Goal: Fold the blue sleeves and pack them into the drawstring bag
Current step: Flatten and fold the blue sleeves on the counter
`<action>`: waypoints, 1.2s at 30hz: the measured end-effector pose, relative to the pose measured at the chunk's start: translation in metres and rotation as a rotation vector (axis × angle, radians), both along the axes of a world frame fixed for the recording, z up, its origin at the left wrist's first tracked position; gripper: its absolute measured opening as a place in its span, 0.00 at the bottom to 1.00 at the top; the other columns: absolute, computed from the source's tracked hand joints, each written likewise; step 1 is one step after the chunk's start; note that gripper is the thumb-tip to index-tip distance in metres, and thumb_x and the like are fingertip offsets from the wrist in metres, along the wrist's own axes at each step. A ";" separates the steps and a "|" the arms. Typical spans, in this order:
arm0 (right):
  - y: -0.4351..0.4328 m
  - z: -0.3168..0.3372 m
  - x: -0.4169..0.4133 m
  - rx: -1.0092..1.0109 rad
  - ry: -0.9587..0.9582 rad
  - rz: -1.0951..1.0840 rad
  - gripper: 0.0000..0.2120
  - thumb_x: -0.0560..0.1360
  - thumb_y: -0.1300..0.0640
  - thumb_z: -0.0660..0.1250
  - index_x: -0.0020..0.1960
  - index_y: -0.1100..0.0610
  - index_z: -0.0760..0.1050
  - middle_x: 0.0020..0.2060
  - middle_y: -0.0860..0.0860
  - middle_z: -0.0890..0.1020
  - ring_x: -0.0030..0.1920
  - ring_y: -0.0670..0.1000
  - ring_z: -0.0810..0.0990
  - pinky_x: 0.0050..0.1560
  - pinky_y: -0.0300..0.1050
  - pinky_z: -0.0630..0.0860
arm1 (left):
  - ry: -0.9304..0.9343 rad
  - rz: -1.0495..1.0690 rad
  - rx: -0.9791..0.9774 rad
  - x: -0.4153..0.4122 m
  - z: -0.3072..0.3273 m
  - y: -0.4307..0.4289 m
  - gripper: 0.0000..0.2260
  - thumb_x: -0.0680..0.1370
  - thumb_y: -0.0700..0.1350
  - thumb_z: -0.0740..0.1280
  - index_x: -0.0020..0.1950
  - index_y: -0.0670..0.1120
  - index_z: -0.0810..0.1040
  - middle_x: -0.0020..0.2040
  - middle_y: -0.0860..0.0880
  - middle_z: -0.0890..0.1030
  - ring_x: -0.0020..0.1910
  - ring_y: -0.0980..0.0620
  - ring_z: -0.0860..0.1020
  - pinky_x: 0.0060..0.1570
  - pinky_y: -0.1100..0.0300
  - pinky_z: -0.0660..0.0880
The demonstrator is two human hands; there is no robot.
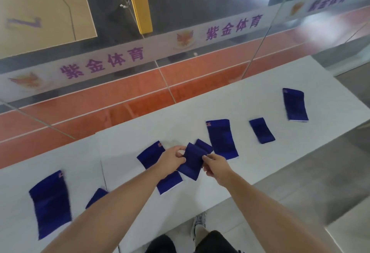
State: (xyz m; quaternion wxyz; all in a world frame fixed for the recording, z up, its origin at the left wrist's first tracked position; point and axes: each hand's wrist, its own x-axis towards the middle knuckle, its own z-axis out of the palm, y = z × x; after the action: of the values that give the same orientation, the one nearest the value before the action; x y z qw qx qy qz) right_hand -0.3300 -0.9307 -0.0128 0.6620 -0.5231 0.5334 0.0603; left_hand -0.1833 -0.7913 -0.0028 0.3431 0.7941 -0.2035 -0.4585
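Observation:
Both hands hold one small blue sleeve [191, 162] just above the white table [128, 132]. My left hand [173, 159] pinches its left edge and my right hand [215, 165] pinches its right edge. Beneath my left hand lies a longer blue sleeve [150, 155], flat on the table. Several more blue sleeves lie spread out: a long one [222, 138] right of my hands, a short one [261, 130], a far-right one [295, 104], a large one [51, 202] at the left, and a small one [97, 196] partly hidden by my left forearm. No drawstring bag is in view.
A glass wall [180, 38] with purple lettering stands just behind the table's far edge. The table's near edge runs diagonally above my shoe [199, 222] and the grey floor [300, 172] at the right.

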 end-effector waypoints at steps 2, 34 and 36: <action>-0.020 -0.013 0.001 -0.025 0.019 0.035 0.08 0.80 0.58 0.66 0.55 0.63 0.77 0.38 0.57 0.83 0.33 0.50 0.79 0.36 0.42 0.76 | 0.027 0.034 0.012 -0.001 -0.010 -0.017 0.17 0.78 0.42 0.68 0.64 0.57 0.76 0.47 0.51 0.83 0.48 0.51 0.82 0.50 0.53 0.81; -0.076 -0.092 0.022 -0.625 0.179 0.531 0.11 0.79 0.51 0.66 0.57 0.53 0.69 0.44 0.50 0.80 0.42 0.52 0.80 0.42 0.49 0.80 | -0.387 0.076 0.187 -0.037 -0.097 -0.052 0.15 0.79 0.48 0.68 0.65 0.48 0.72 0.61 0.49 0.70 0.56 0.49 0.73 0.55 0.59 0.73; -0.076 -0.094 0.021 -0.705 0.211 0.695 0.12 0.80 0.51 0.65 0.60 0.55 0.71 0.48 0.51 0.80 0.46 0.54 0.80 0.44 0.49 0.79 | -0.416 -0.016 0.205 -0.042 -0.101 -0.048 0.16 0.80 0.49 0.68 0.66 0.47 0.73 0.62 0.48 0.71 0.60 0.47 0.72 0.59 0.55 0.74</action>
State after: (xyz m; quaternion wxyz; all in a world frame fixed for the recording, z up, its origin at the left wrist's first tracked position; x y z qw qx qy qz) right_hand -0.3085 -1.0067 -0.1063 0.3283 -0.8526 0.3796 0.1458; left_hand -0.2253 -0.8389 -0.1036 0.2075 0.9007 -0.2285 -0.3058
